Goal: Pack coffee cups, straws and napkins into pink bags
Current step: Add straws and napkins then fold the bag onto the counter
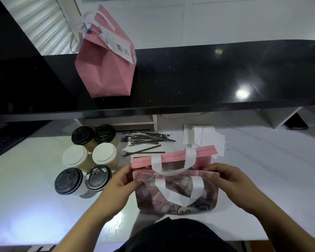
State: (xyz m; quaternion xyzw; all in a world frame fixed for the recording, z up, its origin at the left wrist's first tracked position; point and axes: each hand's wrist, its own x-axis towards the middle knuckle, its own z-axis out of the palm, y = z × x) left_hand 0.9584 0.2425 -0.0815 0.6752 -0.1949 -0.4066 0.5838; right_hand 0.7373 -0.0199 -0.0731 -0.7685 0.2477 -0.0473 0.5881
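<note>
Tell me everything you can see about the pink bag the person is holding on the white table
The pink bag stands on the white table in front of the person, its mouth pulled open. The near side carries a mottled pink and grey print; the far rim is plain pink. Each side has a white strap handle. It looks like soft fabric. The left hand pinches its left rim and the right hand pinches its right rim. The inside looks dark; contents cannot be made out.

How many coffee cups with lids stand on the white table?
6, in pairs left of the bag: black lids at the back, white lids in the middle, black lids in front.
</note>
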